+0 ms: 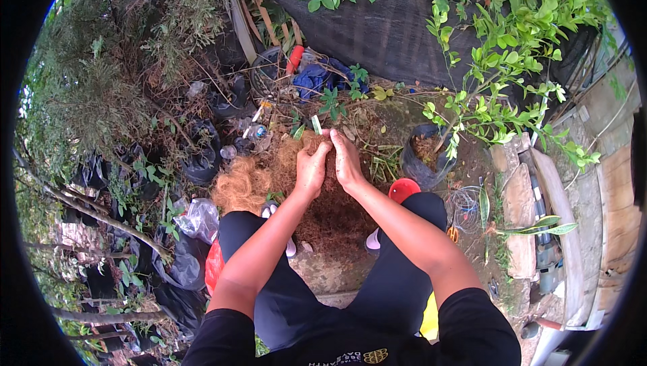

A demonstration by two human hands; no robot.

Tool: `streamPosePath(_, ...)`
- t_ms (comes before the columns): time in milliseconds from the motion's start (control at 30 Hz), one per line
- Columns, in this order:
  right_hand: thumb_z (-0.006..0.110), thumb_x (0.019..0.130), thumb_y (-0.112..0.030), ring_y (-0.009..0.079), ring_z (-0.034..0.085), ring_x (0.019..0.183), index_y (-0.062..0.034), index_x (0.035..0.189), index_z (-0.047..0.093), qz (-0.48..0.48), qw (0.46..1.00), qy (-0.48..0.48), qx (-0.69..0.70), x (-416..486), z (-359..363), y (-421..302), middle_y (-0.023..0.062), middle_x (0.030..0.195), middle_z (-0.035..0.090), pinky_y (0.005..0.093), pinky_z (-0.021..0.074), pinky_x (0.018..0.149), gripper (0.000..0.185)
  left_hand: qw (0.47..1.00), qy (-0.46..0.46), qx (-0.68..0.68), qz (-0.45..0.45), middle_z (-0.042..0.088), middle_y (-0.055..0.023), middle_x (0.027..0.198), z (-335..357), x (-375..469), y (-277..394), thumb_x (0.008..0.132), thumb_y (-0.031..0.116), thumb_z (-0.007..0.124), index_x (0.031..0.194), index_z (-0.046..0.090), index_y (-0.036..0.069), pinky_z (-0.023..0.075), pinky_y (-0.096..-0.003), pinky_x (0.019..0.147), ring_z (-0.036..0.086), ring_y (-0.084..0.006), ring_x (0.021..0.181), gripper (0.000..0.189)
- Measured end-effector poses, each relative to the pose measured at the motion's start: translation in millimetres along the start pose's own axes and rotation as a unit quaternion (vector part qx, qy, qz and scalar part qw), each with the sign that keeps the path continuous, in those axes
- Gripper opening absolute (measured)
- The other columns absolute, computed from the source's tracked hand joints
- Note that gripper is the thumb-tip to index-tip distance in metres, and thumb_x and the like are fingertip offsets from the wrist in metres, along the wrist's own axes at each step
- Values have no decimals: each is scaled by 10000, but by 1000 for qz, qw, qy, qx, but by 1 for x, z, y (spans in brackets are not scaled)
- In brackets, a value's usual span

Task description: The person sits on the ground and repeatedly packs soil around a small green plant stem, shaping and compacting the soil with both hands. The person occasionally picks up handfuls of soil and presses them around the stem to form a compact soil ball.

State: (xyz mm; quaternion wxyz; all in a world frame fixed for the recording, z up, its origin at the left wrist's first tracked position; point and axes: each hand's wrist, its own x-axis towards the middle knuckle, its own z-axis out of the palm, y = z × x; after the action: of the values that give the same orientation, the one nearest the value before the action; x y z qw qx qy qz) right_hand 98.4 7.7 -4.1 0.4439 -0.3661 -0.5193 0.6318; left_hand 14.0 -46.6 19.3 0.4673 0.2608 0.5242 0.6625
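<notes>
In front of my bent knees, my left hand (310, 168) and my right hand (347, 159) are cupped together, fingertips pointing away from me. A clump of brown fibre (312, 139) shows at the fingers of my left hand; the palms hide how much lies between them. A piece of green leaf with a pale edge (317, 124) sticks up from the clump. Dark brown crumbly coir or soil (336, 224) is heaped on the ground below, between my feet. Beside it on the left lies loose golden coconut fibre (241, 184).
A red plastic pot (403, 190) stands by my right knee, near a black grow bag (428, 161) holding a leafy shrub. Coiled wire (464, 208) and orange-handled scissors (452, 234) lie rightward. A clear plastic bag (199, 220) and black bags (184, 265) are at left.
</notes>
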Motion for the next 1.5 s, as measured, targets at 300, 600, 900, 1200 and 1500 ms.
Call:
streamPosePath(300,543,1014,-478,156,617,920,8,1093,697,26,998,23,-53,3,4,-13,94,971,707,321,473,849,516,994,34,89,53,676,-42,913,4,11,-1,1052,373,525,1072,692,-53,479,-283,724,568,-101,810,458)
streamPosePath(600,609,993,-415,81,547,766,-8,1154,719,94,995,13,-13,11,-1,3,27,888,692,275,446,686,451,987,88,124,50,649,-45,800,8,19,-21,1047,352,535,1002,675,-66,469,-302,694,547,-96,771,443)
streamPosePath(900,477,1043,-476,205,506,1286,-17,1313,631,65,997,-38,36,23,-5,-2,128,1342,603,337,323,1121,554,997,52,-2,60,693,-54,1016,22,10,-1,998,295,638,1125,663,-33,480,-285,839,609,-114,908,353)
streamPosePath(1200,479,1022,-431,329,627,1207,-22,1332,608,-147,980,0,-132,17,-3,-19,214,1281,657,383,454,1025,530,998,27,-57,4,669,-32,975,11,27,-9,1003,306,586,1109,664,31,517,-302,745,634,-128,853,304)
streamPosePath(1500,564,952,-597,329,694,1067,-1,1260,656,62,977,-52,-198,15,-2,-24,242,1150,705,380,516,917,676,998,22,-54,-33,654,-66,1066,-2,26,-18,1030,419,523,1175,637,1,494,-311,831,605,-150,931,456)
